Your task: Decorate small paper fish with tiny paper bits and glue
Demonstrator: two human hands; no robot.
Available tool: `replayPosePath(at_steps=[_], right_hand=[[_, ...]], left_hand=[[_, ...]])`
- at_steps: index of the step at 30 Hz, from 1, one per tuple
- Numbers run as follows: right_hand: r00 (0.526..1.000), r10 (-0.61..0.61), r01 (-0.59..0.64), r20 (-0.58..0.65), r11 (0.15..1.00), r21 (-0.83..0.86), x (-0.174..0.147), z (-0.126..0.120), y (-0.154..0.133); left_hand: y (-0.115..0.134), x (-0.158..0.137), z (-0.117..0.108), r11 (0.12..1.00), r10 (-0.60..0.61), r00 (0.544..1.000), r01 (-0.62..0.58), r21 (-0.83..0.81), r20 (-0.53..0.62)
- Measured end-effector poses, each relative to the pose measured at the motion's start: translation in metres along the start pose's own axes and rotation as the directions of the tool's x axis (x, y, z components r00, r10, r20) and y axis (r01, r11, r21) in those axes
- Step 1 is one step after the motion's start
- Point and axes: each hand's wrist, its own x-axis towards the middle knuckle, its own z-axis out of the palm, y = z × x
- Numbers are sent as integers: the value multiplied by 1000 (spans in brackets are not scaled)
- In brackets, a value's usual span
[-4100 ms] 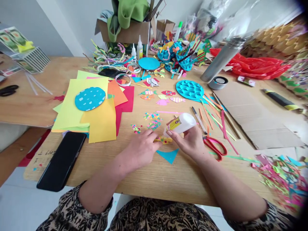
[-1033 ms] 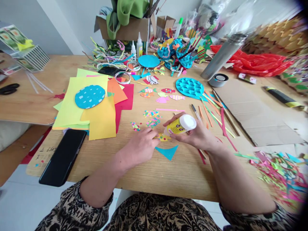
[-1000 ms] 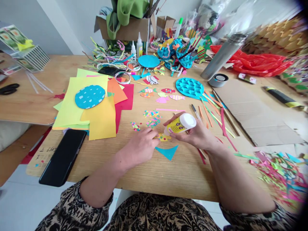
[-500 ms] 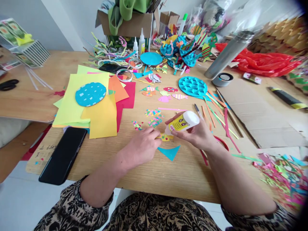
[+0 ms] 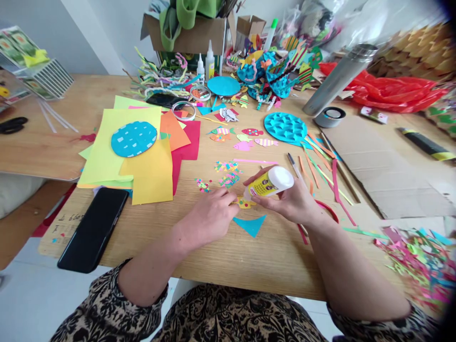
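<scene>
My right hand (image 5: pixel 297 202) is wrapped round a white glue bottle (image 5: pixel 267 184) with a yellow label. The bottle is tipped, its base up to the right and its nozzle end low over a small yellow paper fish (image 5: pixel 245 204) with coloured dots. At the fish's left end, the closed fingers of my left hand (image 5: pixel 213 211) hold it against the table; the fingertips are partly hidden. Just below lies a blue paper scrap (image 5: pixel 251 225). Beyond my left hand are heaps of tiny paper bits (image 5: pixel 229 179) and dots (image 5: pixel 202 185).
Paper fish (image 5: pixel 244 146) and a blue scaled oval (image 5: pixel 285 128) lie further back. Coloured sheets (image 5: pixel 153 185) and a phone (image 5: pixel 93 230) are on the left. To the right are paper strips (image 5: pixel 335 178), cardboard (image 5: pixel 388 175), a leaning steel flask (image 5: pixel 340 80) and shredded scraps (image 5: pixel 416 266).
The glue bottle has shifted very slightly left and turned a little in my right hand. My left hand stays at the yellow paper fish.
</scene>
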Motion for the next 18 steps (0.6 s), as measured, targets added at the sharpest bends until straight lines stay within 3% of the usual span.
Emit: replayPosePath(at_steps=[18], right_hand=[[999,13,-18,-50,994,-110,1,5,-7]], left_hand=[[0,0,0,1000,-5,1000,5,4,14]])
